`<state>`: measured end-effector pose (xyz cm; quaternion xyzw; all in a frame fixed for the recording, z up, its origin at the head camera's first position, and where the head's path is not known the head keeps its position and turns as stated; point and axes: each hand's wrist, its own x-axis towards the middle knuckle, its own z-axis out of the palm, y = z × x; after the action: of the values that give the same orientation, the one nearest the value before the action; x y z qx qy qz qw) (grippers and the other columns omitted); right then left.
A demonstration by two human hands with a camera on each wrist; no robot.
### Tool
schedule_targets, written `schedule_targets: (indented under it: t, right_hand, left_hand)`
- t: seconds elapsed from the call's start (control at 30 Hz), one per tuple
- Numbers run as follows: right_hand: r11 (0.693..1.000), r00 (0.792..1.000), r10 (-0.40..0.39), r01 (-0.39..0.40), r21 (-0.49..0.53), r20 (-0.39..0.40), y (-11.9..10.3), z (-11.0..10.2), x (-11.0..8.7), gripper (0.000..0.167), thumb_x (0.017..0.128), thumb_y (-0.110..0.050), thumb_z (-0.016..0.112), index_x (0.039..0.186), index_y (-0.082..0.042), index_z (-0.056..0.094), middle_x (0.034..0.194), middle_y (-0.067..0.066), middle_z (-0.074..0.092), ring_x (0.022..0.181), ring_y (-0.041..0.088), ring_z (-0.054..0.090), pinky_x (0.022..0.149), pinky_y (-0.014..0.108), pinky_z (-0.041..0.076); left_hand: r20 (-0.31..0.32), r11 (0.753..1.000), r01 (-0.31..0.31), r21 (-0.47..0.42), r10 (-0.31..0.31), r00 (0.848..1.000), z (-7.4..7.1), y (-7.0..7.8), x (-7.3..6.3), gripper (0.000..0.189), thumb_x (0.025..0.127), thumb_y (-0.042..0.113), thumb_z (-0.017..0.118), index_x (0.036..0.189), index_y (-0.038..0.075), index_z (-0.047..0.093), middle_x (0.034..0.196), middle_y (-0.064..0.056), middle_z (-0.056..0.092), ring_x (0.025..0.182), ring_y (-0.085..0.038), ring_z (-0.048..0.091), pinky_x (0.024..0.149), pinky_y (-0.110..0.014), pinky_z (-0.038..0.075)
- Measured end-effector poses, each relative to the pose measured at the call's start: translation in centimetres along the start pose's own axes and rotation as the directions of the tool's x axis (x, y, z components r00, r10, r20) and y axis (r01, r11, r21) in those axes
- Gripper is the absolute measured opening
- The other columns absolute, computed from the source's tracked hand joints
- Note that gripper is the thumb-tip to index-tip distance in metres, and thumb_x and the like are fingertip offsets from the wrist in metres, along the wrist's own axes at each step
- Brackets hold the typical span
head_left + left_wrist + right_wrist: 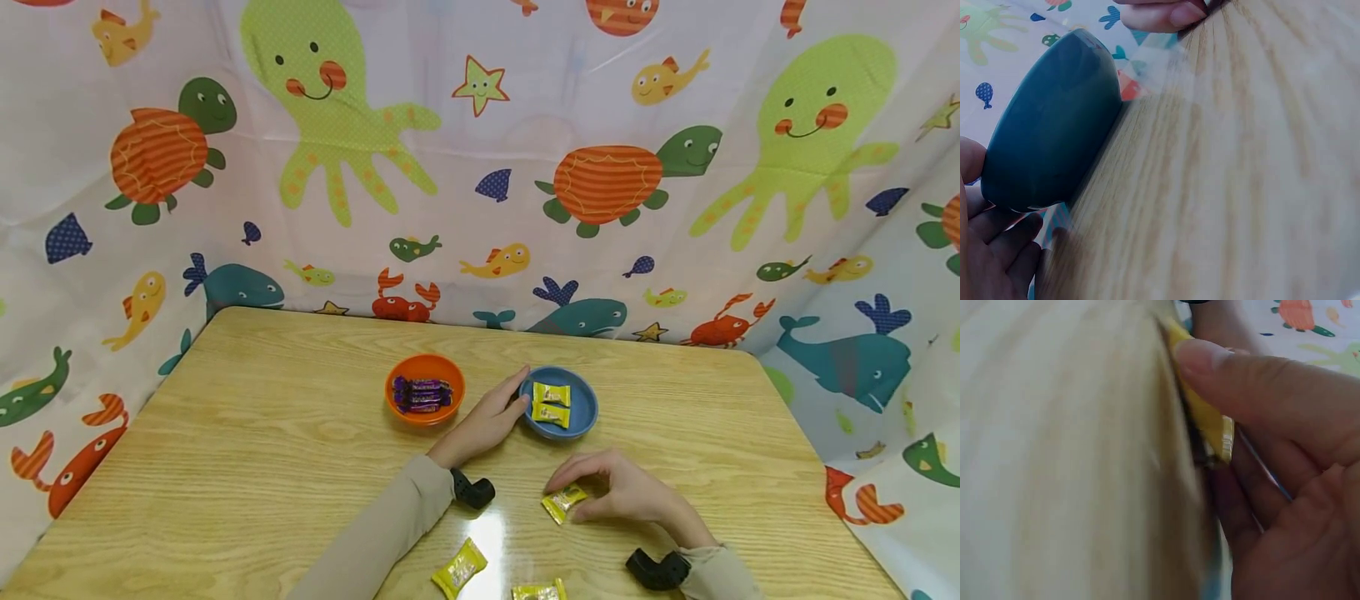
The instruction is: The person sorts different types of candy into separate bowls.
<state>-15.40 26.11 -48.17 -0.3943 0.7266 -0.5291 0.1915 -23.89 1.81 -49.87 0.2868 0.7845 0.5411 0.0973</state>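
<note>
My left hand [486, 421] holds the left side of a small blue bowl [587, 417]; its thumb is at the rim and the fingers lie along the outside. Two yellow-wrapped candies [551, 393] are in that bowl. In the left wrist view the blue bowl [1054, 125] shows from the side, with fingertips at its lower edge. Just in front of the bowl, my right hand [626, 492] pinches another yellow-wrapped candy [562, 502] low over the table. The right wrist view has the thumb [1200, 359] on this candy [1207, 419].
An orange bowl [397, 417] holding several purple-wrapped candies [422, 395] stands left of the blue one. Two more yellow candies lie near the front edge of view, one at left [460, 568], another at centre [540, 591]. A printed cloth [465, 233] hangs behind the wooden table [247, 433].
</note>
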Motion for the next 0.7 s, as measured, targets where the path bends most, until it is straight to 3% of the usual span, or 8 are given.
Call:
schedule_targets:
  t: [0.13, 0.43, 0.7]
  right_hand:
    - [1.0, 1.0, 0.02, -0.02, 0.007, 0.004, 0.4, 0.2, 0.0, 0.03, 0.085, -0.002, 0.076, 0.115, -0.002, 0.072, 0.115, 0.014, 0.069, 0.112, 0.025, 0.062, 0.099, 0.03, 0.048]
    - [0.997, 0.997, -0.074, 0.074, 0.0, -0.039, 1.2, 0.2, -0.1, 0.029, 0.086, 0.003, 0.073, 0.115, 0.0, 0.071, 0.114, 0.015, 0.069, 0.112, 0.026, 0.061, 0.099, 0.03, 0.049]
    - [0.999, 0.996, -0.032, 0.031, -0.008, -0.087, 1.6, 0.3, -0.4, 0.028, 0.086, -0.001, 0.075, 0.114, -0.003, 0.073, 0.113, 0.012, 0.07, 0.112, 0.024, 0.062, 0.098, 0.03, 0.049]
  left_hand:
    - [-0.002, 1.0, 0.003, -0.008, -0.003, 1.0, 0.0, 0.1, -0.1, 0.054, 0.109, 0.022, 0.039, 0.158, 0.007, 0.022, 0.163, -0.003, 0.021, 0.149, -0.018, 0.019, 0.12, -0.041, 0.019]
    - [0.003, 1.0, 0.014, -0.023, -0.014, 1.0, -0.1, 0.0, -0.2, 0.055, 0.109, 0.025, 0.038, 0.159, 0.009, 0.021, 0.163, -0.003, 0.021, 0.149, -0.017, 0.018, 0.12, -0.041, 0.018]
    - [-0.002, 1.0, 0.011, -0.021, -0.011, 1.0, -0.1, 0.0, -0.1, 0.055, 0.109, 0.026, 0.038, 0.159, 0.009, 0.022, 0.163, -0.002, 0.021, 0.149, -0.017, 0.019, 0.12, -0.04, 0.018]
